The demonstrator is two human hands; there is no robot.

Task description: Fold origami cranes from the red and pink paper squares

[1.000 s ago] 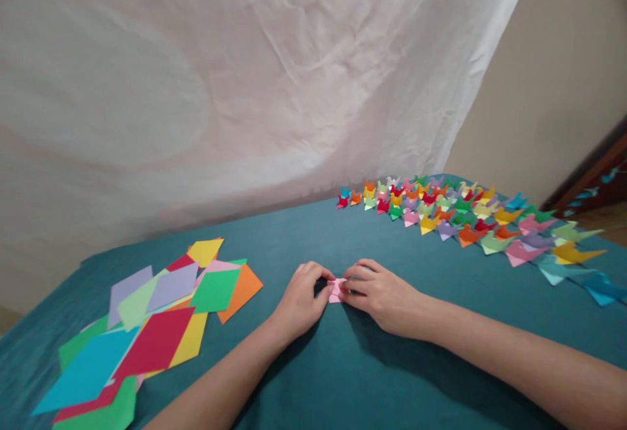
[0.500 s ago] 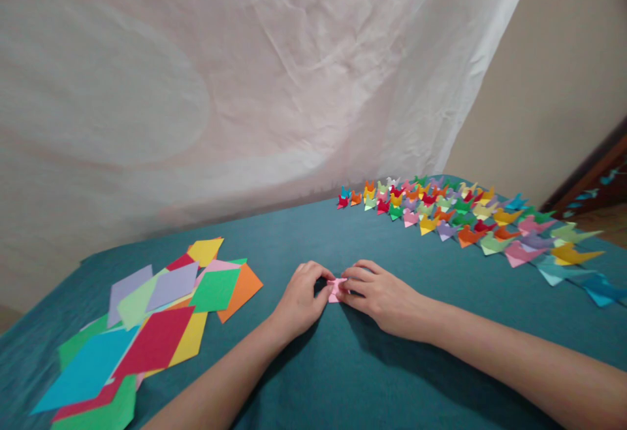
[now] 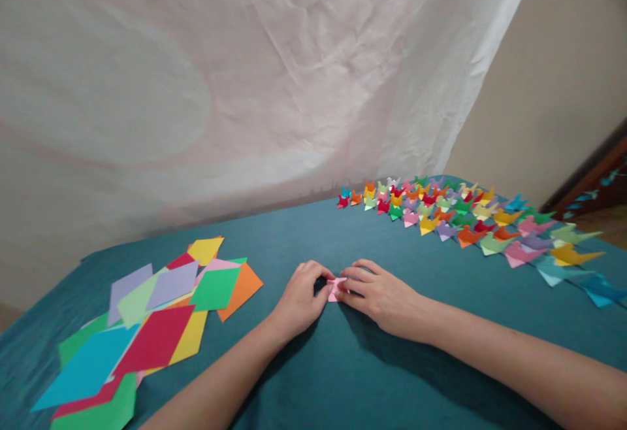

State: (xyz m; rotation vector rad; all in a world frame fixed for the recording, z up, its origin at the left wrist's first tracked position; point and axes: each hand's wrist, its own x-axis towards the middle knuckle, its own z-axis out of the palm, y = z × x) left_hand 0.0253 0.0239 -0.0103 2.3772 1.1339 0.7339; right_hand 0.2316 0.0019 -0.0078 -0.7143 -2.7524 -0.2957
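A small pink folded paper (image 3: 336, 288) lies on the teal cloth-covered table (image 3: 343, 364), between my two hands. My left hand (image 3: 300, 300) is curled, its thumb and fingertips pinching the paper's left side. From the right, my right hand (image 3: 379, 296) presses its fingers down on the paper, hiding most of it. Both forearms rest low over the cloth.
A loose heap of coloured paper squares (image 3: 147, 325) lies at the front left. Rows of several small folded paper birds (image 3: 465, 221) run along the back right of the table. A creased white sheet (image 3: 220, 90) hangs behind, and a dark wooden piece (image 3: 597, 175) stands at far right.
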